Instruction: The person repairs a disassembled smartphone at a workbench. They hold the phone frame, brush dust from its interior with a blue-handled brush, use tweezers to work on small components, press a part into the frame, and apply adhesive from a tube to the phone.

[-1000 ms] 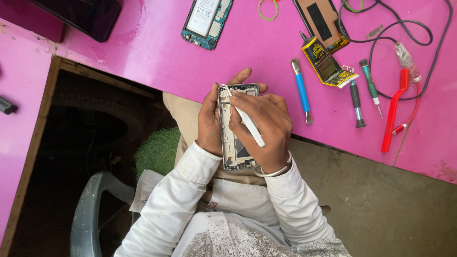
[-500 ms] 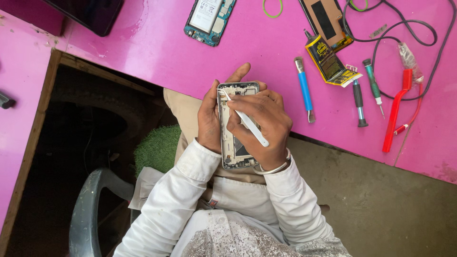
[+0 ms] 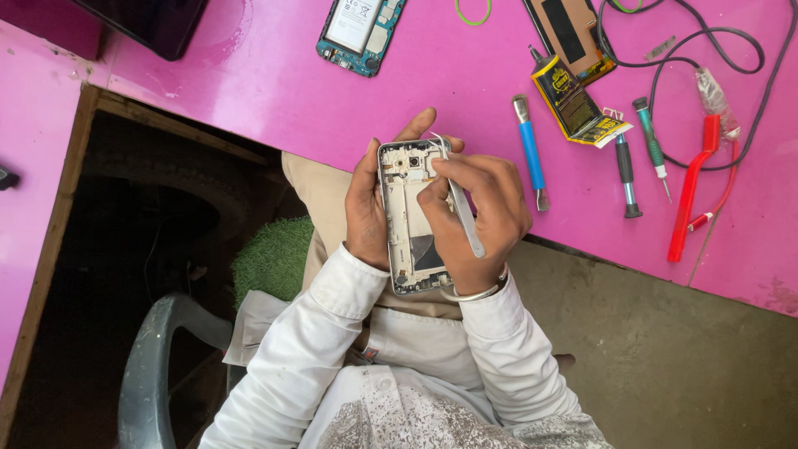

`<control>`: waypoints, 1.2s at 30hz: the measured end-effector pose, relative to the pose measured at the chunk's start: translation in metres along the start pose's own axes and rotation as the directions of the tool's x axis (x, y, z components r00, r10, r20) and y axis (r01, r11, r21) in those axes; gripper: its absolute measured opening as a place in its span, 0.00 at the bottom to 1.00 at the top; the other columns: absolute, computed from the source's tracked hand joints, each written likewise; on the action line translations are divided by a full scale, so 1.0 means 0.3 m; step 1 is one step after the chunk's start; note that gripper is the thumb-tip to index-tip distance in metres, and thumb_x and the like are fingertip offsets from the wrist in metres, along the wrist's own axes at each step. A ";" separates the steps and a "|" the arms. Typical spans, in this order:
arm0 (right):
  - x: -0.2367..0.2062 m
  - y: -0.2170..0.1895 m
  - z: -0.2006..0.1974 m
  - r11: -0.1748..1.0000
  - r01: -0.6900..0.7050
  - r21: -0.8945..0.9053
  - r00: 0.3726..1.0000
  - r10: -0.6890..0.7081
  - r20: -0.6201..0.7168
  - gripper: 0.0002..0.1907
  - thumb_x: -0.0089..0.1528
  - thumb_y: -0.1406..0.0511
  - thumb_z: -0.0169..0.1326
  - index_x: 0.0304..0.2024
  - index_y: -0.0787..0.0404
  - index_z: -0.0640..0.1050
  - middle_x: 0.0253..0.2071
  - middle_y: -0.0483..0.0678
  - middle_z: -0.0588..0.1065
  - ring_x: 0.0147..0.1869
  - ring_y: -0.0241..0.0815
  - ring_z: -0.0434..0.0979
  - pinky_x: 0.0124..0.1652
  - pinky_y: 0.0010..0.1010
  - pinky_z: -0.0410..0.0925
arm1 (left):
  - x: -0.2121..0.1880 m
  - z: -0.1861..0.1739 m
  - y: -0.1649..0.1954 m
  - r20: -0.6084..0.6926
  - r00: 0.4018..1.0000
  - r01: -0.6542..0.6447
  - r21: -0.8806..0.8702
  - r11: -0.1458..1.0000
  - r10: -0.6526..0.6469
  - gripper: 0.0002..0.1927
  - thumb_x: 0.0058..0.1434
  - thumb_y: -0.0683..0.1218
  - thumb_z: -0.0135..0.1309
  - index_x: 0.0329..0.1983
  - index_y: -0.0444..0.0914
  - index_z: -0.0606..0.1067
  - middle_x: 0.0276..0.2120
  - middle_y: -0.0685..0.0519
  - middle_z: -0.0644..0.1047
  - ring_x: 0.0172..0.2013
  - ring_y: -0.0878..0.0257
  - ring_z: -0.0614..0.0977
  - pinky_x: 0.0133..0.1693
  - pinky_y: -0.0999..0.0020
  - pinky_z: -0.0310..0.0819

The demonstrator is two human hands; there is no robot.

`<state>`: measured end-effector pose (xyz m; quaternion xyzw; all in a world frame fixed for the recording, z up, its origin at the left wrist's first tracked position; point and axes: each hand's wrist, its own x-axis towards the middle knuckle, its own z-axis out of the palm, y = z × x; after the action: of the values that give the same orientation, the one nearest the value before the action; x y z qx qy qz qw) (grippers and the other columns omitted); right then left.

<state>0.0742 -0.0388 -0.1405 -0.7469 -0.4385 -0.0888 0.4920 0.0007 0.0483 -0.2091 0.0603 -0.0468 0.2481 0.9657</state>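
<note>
At the near edge of a pink surface point(image 3: 465, 75), mid-frame, the left hand point(image 3: 366, 204) cradles an opened phone frame point(image 3: 407, 218), long axis running top to bottom, while right-hand fingers point(image 3: 445, 170) pinch metal tweezers point(image 3: 465, 216) at its upper end.

The person wore a white long-sleeved shirt, its left sleeve point(image 3: 312, 333) and right sleeve point(image 3: 515, 357) ending in plain buttoned cuffs at the wrists. A thin silver bangle point(image 3: 472, 293) circled the right wrist. Below the shirt showed tan trousers point(image 3: 320, 195), and the shirt front looked speckled grey.
</note>
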 end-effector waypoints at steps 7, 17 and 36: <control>0.023 -0.005 -0.013 0.995 0.093 0.037 0.982 -0.097 0.160 0.19 0.54 0.74 0.68 0.47 0.59 0.81 0.45 0.46 0.80 0.48 0.46 0.79 0.54 0.36 0.66 | 0.007 0.015 0.000 -0.110 0.993 0.052 0.042 0.998 -0.047 0.35 0.79 0.61 0.29 0.79 0.35 0.55 0.60 0.37 0.73 0.61 0.49 0.77 0.65 0.53 0.72; 0.021 0.014 -0.034 0.985 0.017 0.173 0.988 -0.043 0.151 0.15 0.61 0.74 0.66 0.49 0.58 0.80 0.48 0.46 0.81 0.51 0.41 0.81 0.54 0.31 0.67 | 0.016 0.014 -0.002 -0.110 0.993 0.050 0.115 0.992 -0.037 0.36 0.79 0.61 0.28 0.79 0.32 0.56 0.62 0.34 0.73 0.62 0.48 0.76 0.67 0.54 0.71; 0.054 0.016 -0.023 0.981 0.104 0.162 0.952 -0.145 0.271 0.17 0.60 0.71 0.68 0.51 0.57 0.81 0.51 0.44 0.81 0.54 0.41 0.81 0.56 0.33 0.63 | 0.016 0.008 0.026 -0.102 0.990 0.101 -0.006 0.995 -0.101 0.35 0.78 0.62 0.29 0.79 0.35 0.55 0.60 0.34 0.73 0.60 0.47 0.78 0.63 0.55 0.76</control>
<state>0.0897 -0.0360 -0.1309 -0.6847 -0.5556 0.0196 0.4713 0.0008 0.0571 -0.2055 0.0495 0.0055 0.2017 0.9782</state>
